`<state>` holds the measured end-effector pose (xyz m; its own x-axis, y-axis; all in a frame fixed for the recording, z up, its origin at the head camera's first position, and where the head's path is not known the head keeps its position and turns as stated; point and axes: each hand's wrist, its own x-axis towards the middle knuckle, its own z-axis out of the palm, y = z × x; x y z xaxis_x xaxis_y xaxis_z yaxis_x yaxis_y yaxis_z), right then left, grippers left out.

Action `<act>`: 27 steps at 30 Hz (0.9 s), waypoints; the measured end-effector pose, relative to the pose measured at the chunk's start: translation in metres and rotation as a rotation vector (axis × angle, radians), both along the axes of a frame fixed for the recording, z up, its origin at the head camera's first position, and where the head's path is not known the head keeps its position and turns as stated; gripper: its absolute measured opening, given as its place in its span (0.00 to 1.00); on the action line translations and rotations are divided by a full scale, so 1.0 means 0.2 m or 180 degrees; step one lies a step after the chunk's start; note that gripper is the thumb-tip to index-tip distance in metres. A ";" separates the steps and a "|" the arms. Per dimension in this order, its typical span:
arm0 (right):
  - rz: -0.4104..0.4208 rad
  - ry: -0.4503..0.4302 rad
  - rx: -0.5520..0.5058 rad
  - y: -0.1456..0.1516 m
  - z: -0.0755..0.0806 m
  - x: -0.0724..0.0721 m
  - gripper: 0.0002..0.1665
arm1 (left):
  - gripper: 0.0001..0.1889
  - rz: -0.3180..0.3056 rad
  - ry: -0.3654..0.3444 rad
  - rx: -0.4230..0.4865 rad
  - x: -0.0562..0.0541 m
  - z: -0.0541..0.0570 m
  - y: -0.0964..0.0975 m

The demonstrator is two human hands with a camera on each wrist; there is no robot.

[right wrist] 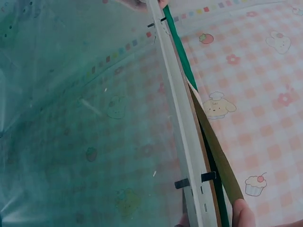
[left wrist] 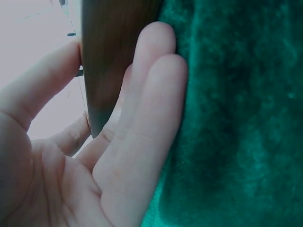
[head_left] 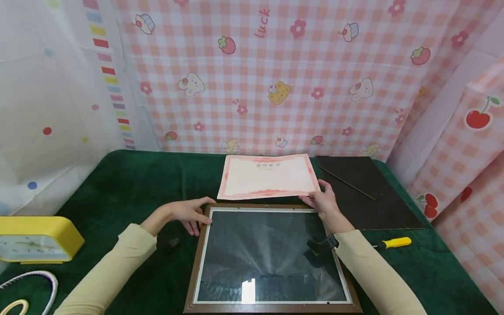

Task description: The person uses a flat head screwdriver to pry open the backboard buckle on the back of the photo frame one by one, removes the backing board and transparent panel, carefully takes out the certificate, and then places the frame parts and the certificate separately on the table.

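A brown picture frame (head_left: 195, 273) with a white inner edge and a clear sheet in it lies on the green cloth. My left hand (head_left: 190, 214) grips its far left corner; in the left wrist view the thumb is on one side of the brown rail (left wrist: 106, 56) and the fingers are along the other. Just beyond the frame is a white certificate (head_left: 267, 177) with a red patterned border. My right hand (head_left: 326, 204) pinches its near right corner. In the right wrist view a fingertip (right wrist: 243, 215) shows at the sheet's edge, beside the rail with dark tabs (right wrist: 208, 177).
A black board (head_left: 378, 188) lies at the far right, with a thin dark strip (head_left: 346, 181) across it. A yellow-handled screwdriver (head_left: 395, 243) is nearer on the right. At left stand a yellow clock (head_left: 67, 238) and, nearer, a white hoop (head_left: 54, 284). Printed cloth hangs behind the table.
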<state>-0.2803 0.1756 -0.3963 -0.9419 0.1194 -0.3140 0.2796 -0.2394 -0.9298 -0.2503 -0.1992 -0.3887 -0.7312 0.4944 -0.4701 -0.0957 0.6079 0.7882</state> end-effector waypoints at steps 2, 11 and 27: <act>0.0023 -0.0020 0.0026 0.00 0.00 0.00 0.42 | 0.36 0.0001 -0.0005 0.0012 0.00 0.00 0.00; 0.0267 0.0011 0.0287 0.05 0.00 0.00 0.38 | 0.35 -0.0005 0.0031 0.0021 0.00 0.00 0.00; 0.2577 0.1306 0.1555 -0.03 0.06 0.24 0.23 | 0.34 0.0075 0.0054 0.0001 0.00 -0.01 0.00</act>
